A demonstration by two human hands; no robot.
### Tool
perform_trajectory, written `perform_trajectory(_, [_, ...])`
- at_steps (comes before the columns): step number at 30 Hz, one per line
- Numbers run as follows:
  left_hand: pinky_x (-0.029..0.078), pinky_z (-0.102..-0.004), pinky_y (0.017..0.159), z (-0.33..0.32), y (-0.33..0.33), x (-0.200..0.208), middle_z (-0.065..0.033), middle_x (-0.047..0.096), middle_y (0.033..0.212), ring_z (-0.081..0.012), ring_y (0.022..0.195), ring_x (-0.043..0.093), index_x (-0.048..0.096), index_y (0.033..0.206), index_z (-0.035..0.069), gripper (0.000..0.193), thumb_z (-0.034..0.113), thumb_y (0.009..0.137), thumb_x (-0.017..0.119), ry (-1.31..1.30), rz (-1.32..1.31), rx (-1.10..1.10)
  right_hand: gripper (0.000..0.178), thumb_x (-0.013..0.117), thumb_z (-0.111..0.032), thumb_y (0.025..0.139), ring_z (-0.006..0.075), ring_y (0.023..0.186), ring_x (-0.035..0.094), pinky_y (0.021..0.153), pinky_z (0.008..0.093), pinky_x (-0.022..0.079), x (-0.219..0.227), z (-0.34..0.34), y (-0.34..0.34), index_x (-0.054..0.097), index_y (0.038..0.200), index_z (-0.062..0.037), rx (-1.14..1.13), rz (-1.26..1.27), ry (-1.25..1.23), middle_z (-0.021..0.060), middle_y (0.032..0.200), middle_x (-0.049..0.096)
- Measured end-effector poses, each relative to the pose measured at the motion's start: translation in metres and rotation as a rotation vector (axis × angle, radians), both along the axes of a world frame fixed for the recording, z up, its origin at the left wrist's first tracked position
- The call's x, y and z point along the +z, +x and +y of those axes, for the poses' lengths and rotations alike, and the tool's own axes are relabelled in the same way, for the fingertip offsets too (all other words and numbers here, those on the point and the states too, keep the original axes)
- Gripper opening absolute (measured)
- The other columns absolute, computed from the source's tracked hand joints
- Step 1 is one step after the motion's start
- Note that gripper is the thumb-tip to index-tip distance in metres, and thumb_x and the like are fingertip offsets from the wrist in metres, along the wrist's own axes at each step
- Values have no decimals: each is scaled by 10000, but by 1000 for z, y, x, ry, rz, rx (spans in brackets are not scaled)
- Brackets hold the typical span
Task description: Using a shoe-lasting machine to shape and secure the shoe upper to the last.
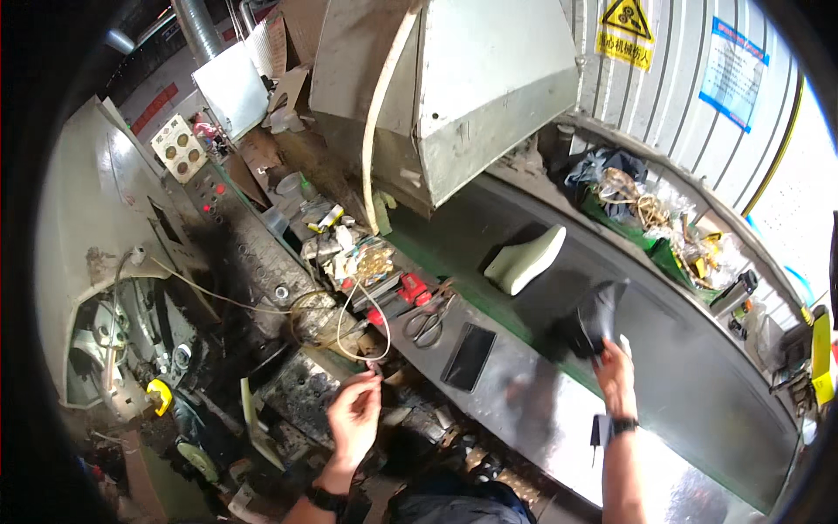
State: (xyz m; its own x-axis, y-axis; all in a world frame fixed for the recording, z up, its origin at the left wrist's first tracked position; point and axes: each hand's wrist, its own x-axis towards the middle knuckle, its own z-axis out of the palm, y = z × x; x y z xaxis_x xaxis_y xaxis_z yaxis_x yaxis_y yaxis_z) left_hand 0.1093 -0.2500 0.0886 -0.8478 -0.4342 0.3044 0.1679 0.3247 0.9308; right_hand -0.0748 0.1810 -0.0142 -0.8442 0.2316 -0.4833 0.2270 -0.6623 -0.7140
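Your left hand (353,417) pinches a thin pale cord (342,325) over the dirty machine. Your right hand (614,371) grips a black shoe (595,316) on the dark belt (698,367), near a pale green shoe last (526,258).

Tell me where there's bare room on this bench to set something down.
The dark belt is bare right of the black shoe, and between the pale sole and the grey hood. It's crowded around the scissors and phone.

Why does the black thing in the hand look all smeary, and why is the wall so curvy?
In the head view, the dark shoe held by the right hand is motion-blurred; the fisheye lens bends the wall near the rim, and daylight glares at far right.
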Motion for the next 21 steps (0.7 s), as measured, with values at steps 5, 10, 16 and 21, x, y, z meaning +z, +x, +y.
perform_trajectory(5, [549, -258, 911, 73, -134, -71, -115, 670, 1176, -168, 1032, 670, 681, 1050, -41, 191, -125, 896, 606, 156, -88, -448, 936, 699, -100, 910, 316, 1215, 537, 973, 600, 467, -22, 75, 161, 103, 1596, -322, -60, -1, 224, 187, 1465, 398])
perform_trajectory(10, [560, -325, 792, 149, -272, -124, -168, 722, 1018, -237, 923, 712, 698, 1061, 8, 232, -23, 838, 641, -188, -120, -607, 534, 460, -270, 1050, 326, 1395, 383, 1044, 676, 402, -46, 55, 259, 286, 1551, -210, -22, 84, 262, 108, 1595, 254])
perform_trajectory(16, [182, -617, 1188, 203, -372, -155, -299, 40, 1616, -498, 1484, 101, 134, 1590, 175, 1187, 364, 681, 873, -821, -682, -457, 642, 547, -231, 990, 335, 1388, 392, 1075, 614, 378, -17, 31, 282, 259, 1559, -161, -264, -36, 151, 137, 1578, 283])
perform_trajectory(21, [215, -595, 1179, 188, -383, -178, -336, 119, 1586, -499, 1475, 142, 178, 1579, 323, 1125, 250, 651, 812, -688, -711, -348, 737, 619, -198, 940, 342, 1383, 400, 1102, 563, 358, 27, 14, 293, 238, 1565, -120, -401, -94, 43, 162, 1564, 307])
